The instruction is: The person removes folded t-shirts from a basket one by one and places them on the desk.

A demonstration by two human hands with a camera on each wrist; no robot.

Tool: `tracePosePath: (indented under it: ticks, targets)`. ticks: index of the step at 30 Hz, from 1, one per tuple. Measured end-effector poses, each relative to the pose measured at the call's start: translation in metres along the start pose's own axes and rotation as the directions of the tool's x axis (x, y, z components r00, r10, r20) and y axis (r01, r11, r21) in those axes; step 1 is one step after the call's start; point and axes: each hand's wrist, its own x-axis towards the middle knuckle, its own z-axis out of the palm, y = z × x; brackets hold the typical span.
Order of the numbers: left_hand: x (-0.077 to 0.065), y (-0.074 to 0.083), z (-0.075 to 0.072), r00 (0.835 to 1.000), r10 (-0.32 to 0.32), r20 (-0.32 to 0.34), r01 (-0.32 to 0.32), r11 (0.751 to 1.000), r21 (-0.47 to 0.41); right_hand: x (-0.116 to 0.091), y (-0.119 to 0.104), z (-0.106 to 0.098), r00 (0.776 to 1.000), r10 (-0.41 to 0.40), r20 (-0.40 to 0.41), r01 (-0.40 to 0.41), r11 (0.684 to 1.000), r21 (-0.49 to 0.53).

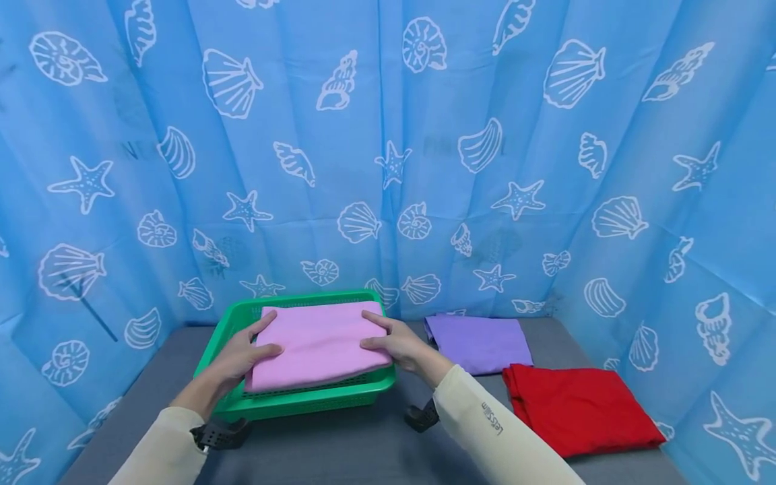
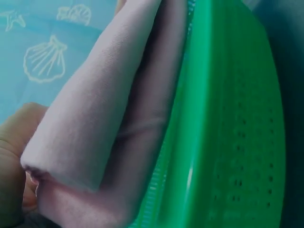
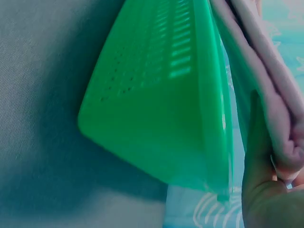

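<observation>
A folded pink cloth (image 1: pixel 318 343) lies level over the opening of a green plastic basket (image 1: pixel 303 405), held from both ends. My left hand (image 1: pixel 242 351) grips its left edge, thumb on top; in the left wrist view the hand (image 2: pixel 16 147) shows beside the thick folded layers (image 2: pixel 85 123). At the right edge my right hand (image 1: pixel 401 343) holds the cloth too. The right wrist view has this hand (image 3: pixel 266 194) with fingers under the layers, the cloth standing above the basket's rim (image 3: pixel 213 109). The cloth hides most of the basket's inside.
A folded purple cloth (image 1: pixel 481 343) lies on the grey table (image 1: pixel 339 451) to the right of the basket. Nearer and further right is a folded red cloth (image 1: pixel 582 407). A blue curtain with white shells (image 1: pixel 388 135) closes off the back and sides.
</observation>
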Motion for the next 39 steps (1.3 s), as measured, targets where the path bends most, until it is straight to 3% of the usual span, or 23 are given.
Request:
tracePosePath:
  ticks: [8,31,39]
  targets:
    - [0.000,0.004,0.018,0.998,0.068,0.012,-0.069,0.993,0.091,-0.017,0.007,-0.016,0.999,-0.040,-0.020,0.038,0.996,-0.085]
    - [-0.003,0.012,0.060,0.991,0.131,0.017,-0.132,0.981,0.142,-0.056,0.030,-0.050,0.993,-0.104,-0.051,0.101,0.993,-0.063]
    - [-0.004,0.016,0.077,0.987,0.163,0.011,-0.162,0.972,0.173,-0.073,0.036,-0.059,0.993,-0.080,-0.081,0.080,0.997,-0.008]
